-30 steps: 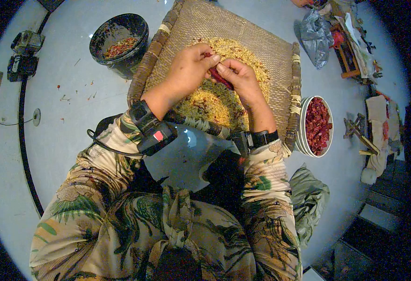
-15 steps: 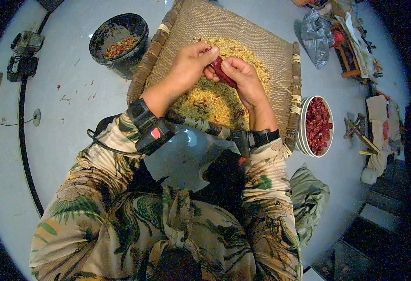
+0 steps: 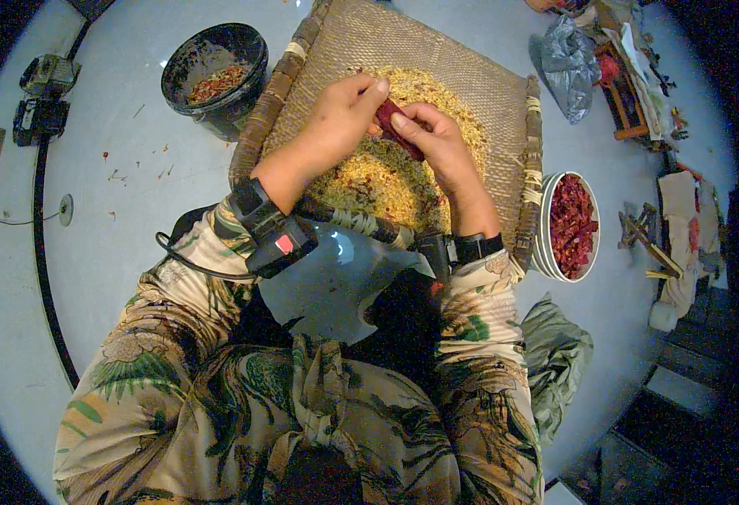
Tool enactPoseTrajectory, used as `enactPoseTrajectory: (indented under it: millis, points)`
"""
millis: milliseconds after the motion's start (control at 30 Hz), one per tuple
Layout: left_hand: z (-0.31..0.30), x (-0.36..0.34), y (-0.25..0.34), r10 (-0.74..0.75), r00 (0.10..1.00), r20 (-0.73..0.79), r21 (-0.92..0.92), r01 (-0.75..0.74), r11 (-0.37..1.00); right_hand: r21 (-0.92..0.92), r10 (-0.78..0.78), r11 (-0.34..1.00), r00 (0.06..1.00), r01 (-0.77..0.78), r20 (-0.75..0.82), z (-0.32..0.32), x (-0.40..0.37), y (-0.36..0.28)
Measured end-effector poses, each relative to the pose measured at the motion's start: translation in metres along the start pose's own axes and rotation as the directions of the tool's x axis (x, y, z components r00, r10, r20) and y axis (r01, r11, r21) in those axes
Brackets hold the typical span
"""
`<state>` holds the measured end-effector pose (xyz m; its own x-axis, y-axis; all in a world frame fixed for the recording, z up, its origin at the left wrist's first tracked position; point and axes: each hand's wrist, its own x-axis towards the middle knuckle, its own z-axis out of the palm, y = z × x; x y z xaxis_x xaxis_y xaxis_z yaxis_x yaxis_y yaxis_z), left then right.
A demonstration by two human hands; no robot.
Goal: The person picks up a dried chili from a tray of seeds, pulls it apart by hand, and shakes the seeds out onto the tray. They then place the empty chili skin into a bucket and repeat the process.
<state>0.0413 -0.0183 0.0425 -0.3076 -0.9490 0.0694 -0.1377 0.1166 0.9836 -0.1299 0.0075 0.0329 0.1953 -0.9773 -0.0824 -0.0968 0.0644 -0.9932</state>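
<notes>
A dark red dried chili pepper (image 3: 389, 114) is held between my two hands, above a woven winnowing tray (image 3: 336, 50). At its upper end, the thumb and fingers of my left hand (image 3: 337, 114) are closed on it. My right hand (image 3: 443, 147) grips the lower part, with the thumb pressed along its side. Beneath both hands, yellow chili seeds (image 3: 378, 187) mixed with reddish and dark bits lie spread over the weave. My fingers partly cover the pepper.
To the left stands a black bucket (image 3: 247, 97) with reddish scraps inside. Right of the tray, a white bucket (image 3: 546, 244) holds red chili pieces (image 3: 573, 223). A grey plastic bag (image 3: 567, 71) and a crumpled green cloth (image 3: 559, 358) lie on the right side. Small scraps dot the floor.
My left thumb and fingers have shifted slightly on the upper end of the pepper. The pepper has turned a little in my hands. The tray and buckets look unchanged.
</notes>
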Motion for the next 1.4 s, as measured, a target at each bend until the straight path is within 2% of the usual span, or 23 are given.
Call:
enactPoseTrajectory:
  millis: [100,133,200,233,333,433,600,800,900,1100,1200,1300,1400]
  points:
    - [-0.002,-0.002,0.002,0.153,0.988,-0.009,0.338,-0.141,0.931,-0.164,-0.023,0.986,1.0,0.021,-0.012,0.002,0.0,0.001]
    - [-0.001,-0.004,0.004,0.161,0.987,-0.012,0.376,-0.144,0.915,-0.225,-0.031,0.974,0.999,0.029,-0.007,0.003,0.0,0.0]
    - [0.0,-0.008,0.008,0.177,0.984,-0.017,0.451,-0.15,0.88,-0.222,-0.062,0.973,0.998,0.061,0.002,0.006,-0.001,0.003]
    - [0.0,-0.008,0.008,0.176,0.984,-0.012,0.473,-0.15,0.868,-0.22,-0.077,0.972,0.997,0.077,0.006,0.007,-0.001,0.004]
    - [0.0,-0.008,0.008,0.178,0.984,-0.007,0.516,-0.149,0.843,-0.229,0.014,0.973,0.999,-0.005,0.038,0.005,-0.001,0.003]
    - [0.0,-0.009,0.008,0.178,0.984,-0.012,0.511,-0.147,0.847,-0.199,0.005,0.98,0.999,0.004,0.042,0.006,-0.002,0.002]
    - [0.001,-0.01,0.007,0.207,0.978,-0.033,0.498,-0.163,0.851,-0.114,-0.106,0.987,0.994,0.109,0.035,0.01,-0.003,0.003]
    - [0.001,-0.008,0.004,0.16,0.986,-0.049,0.382,-0.129,0.915,-0.052,-0.123,0.991,0.991,0.126,0.049,0.009,-0.003,0.0]
    - [0.002,-0.009,0.008,0.015,1.0,-0.027,0.169,-0.01,0.985,-0.019,-0.121,0.992,0.991,0.122,0.061,0.009,-0.005,-0.004]
    - [0.001,-0.001,-0.006,0.024,1.0,0.001,0.024,-0.024,0.999,0.038,-0.108,0.994,0.994,0.107,0.027,0.01,-0.006,-0.005]
    - [-0.003,0.002,-0.011,-0.005,0.997,0.076,-0.16,0.017,0.987,0.039,-0.106,0.994,0.994,0.105,0.026,0.011,-0.008,-0.011]
    - [-0.006,0.003,-0.01,-0.097,0.986,0.136,-0.192,0.122,0.974,0.025,-0.11,0.994,0.994,0.109,0.02,0.009,-0.007,-0.009]
    - [-0.008,0.002,-0.009,-0.117,0.98,0.163,-0.222,0.151,0.963,0.028,-0.128,0.991,0.992,0.128,0.006,0.009,-0.006,-0.006]
